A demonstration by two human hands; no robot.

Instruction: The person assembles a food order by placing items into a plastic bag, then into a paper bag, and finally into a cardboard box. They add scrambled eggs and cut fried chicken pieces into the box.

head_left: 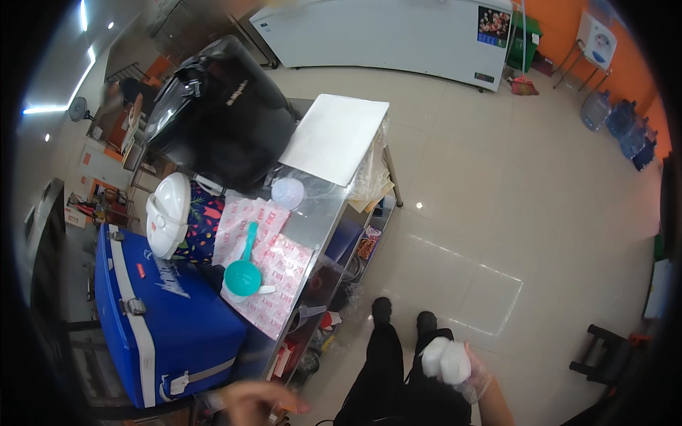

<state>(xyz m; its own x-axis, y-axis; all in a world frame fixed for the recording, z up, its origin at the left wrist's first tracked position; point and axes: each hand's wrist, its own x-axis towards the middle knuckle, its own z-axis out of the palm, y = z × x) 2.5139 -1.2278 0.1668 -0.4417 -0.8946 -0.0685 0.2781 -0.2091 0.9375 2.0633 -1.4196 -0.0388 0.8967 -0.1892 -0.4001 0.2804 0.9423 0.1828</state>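
Low in front of my black trousers, my right hand [477,380] wears a clear plastic glove. Its fingers are closed around white rounded pieces [449,361], whose kind I cannot make out. My left hand [261,401] is at the lower edge, beside the near end of the metal table [327,216], and motion smears its fingers. On that table a teal scoop [243,277] rests over a white-handled vessel on pink-printed paper sheets [284,273]. Beyond them stands a small translucent cup [288,193].
A large black appliance [227,121] and a white board or sheet [337,135] occupy the table's far end. Left are a white-lidded patterned pot [202,220] and blue cooler box [170,305]. A chest freezer [383,35], water jugs [621,117] and black stool [604,355] stand around the tiled floor.
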